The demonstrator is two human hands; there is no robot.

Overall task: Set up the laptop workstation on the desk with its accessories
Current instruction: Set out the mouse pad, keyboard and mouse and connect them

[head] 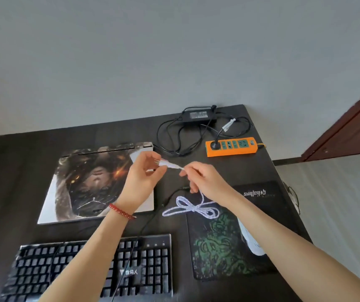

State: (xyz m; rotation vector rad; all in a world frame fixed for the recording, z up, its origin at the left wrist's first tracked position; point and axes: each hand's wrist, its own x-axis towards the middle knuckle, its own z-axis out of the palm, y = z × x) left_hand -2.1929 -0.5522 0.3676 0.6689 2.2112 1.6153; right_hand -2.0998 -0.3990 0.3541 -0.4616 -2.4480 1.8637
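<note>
A person's two hands hold a white braided cable [193, 207] above a dark desk [11, 171], just right of a closed laptop [92, 182] with a picture on its lid. The left hand [142, 177] pinches the cable's plug end [163, 163] between curled fingers. The right hand [205, 179] pinches the cord just behind that plug, likely steadying it so it can be aimed at a laptop port. The rest of the cable is bundled and tied, hanging right of the laptop over a green mouse mat [222, 243].

A white mouse [252, 243] on the mat is mostly hidden by the right forearm. A black keyboard [148, 264] lies nearer than the laptop, partly covered by the left forearm. Beyond the laptop to its right sit an orange power strip [231, 147] and a black power adapter [198, 115]. The plug type is too small to tell.
</note>
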